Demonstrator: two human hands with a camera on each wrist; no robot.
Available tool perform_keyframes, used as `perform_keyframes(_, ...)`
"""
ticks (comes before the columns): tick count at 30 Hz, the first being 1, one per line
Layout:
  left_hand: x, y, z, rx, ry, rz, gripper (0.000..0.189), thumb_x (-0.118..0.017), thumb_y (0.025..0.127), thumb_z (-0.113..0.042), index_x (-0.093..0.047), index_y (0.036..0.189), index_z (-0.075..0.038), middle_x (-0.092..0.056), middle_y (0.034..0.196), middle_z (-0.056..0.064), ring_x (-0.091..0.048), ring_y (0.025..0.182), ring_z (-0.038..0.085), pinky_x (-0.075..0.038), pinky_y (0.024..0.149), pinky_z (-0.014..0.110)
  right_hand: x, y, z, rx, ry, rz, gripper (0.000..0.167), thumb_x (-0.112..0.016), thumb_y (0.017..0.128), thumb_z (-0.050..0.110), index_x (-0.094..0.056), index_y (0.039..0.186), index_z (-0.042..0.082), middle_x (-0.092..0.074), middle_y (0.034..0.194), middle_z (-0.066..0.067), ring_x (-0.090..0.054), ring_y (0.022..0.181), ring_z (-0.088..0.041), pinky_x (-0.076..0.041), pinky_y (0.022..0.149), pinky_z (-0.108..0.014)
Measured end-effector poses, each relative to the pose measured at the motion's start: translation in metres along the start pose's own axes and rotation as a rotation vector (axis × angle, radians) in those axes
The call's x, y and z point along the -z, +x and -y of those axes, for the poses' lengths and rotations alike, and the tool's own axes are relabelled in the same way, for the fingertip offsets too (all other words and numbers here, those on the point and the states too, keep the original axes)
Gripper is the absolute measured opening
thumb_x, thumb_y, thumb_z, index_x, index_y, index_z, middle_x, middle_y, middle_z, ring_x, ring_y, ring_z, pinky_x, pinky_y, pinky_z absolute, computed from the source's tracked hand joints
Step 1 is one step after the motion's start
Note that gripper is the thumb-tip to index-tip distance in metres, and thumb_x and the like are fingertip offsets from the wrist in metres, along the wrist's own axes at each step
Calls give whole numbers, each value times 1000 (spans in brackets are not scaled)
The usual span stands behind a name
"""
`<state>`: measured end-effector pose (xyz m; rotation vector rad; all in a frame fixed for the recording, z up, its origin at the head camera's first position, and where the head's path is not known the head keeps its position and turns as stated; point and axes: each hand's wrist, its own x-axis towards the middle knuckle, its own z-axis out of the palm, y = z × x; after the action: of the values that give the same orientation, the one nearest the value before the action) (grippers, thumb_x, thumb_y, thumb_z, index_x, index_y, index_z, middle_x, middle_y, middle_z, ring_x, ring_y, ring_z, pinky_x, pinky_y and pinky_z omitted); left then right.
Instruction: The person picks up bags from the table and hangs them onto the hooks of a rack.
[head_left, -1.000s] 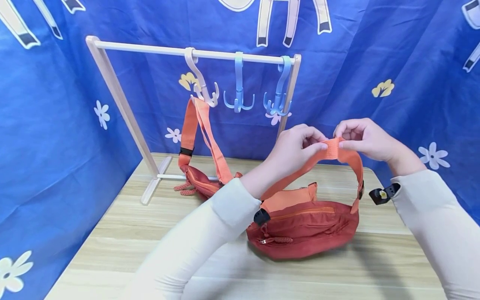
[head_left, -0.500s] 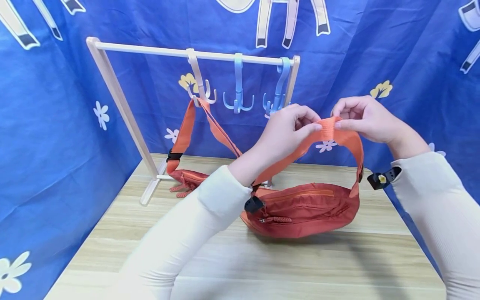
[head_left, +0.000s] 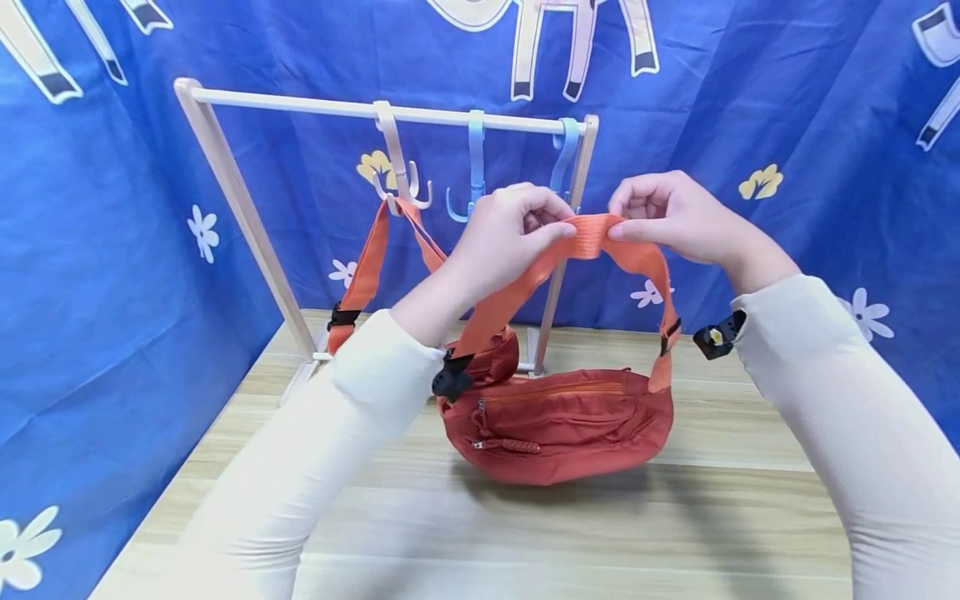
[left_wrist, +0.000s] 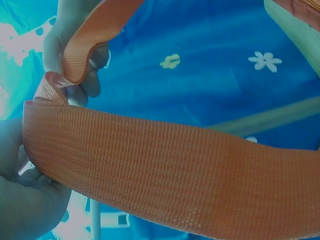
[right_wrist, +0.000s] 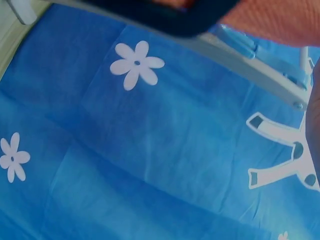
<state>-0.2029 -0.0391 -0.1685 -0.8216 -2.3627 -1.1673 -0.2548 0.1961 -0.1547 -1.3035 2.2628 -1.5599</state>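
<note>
A dark red waist bag (head_left: 570, 433) hangs upright beneath its orange strap (head_left: 592, 236); whether its bottom touches the table I cannot tell. My left hand (head_left: 510, 237) pinches the folded strap on one side, thumb against fingers. Close beside it, my right hand (head_left: 675, 218) pinches the same strap on the other side. The left wrist view has the wide webbing (left_wrist: 150, 150) crossing in front, with fingers at its looped end. A second orange strap (head_left: 366, 267) with a black buckle hangs from a pale pink hook (head_left: 397, 167). My left arm partly hides the red bag (head_left: 498, 358) behind.
A wooden rack (head_left: 300, 102) stands at the back of the wood-grain table (head_left: 750, 467). Two blue hooks, a middle one (head_left: 477, 150) and a right one (head_left: 564, 154), hang from its bar, partly behind my left hand. A blue patterned cloth (head_left: 697, 100) covers the background.
Both hands have raised the strap and then moved left toward the rack, the waist bag moving with them. My left hand now overlaps the blue hooks. The pale pink hook has turned slightly.
</note>
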Motion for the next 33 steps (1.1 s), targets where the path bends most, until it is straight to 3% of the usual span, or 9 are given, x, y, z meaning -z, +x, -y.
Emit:
perform_keyframes(5,16,-1,6,14,52,-4,15,-69,89,-17,-73,98,-6,-61,85,5,-50,74,17,-38,66,26,-6,15,6,-4,-90,9,3,-66,87,-1,-64,89,-1,-62,73,-11,-54,60,-19,-47,58,-26)
perform_keyframes(12,36,-1,12,50,114,-1,18,-69,89,-21,-73,101,-9,-63,84,3,-51,73,16,-38,66,27,-13,34,12,-13,-162,-1,12,-68,87,5,-63,91,-5,-64,76,-13,-56,63,-22,-48,60,-27)
perform_keyframes(25,69,2,33,72,168,-64,17,-70,89,-20,-73,97,-6,-65,82,6,-51,69,16,-37,63,25,-37,67,21,-20,-253,-95,14,-70,87,11,-65,91,-1,-63,76,-12,-55,61,-22,-46,60,-28)
perform_keyframes(30,80,3,39,97,177,-88,20,-68,90,-21,-73,99,-5,-64,84,7,-51,70,17,-38,63,23,-49,79,24,-54,-311,-157,14,-70,87,14,-66,92,0,-62,78,-10,-52,59,-19,-42,56,-28)
perform_keyframes(33,85,2,41,128,197,-106,21,-68,90,-23,-73,101,-6,-64,85,8,-52,70,17,-38,63,23,-56,86,25,-82,-333,-195,15,-69,88,16,-66,92,2,-62,81,-11,-54,63,-20,-44,60,-27)
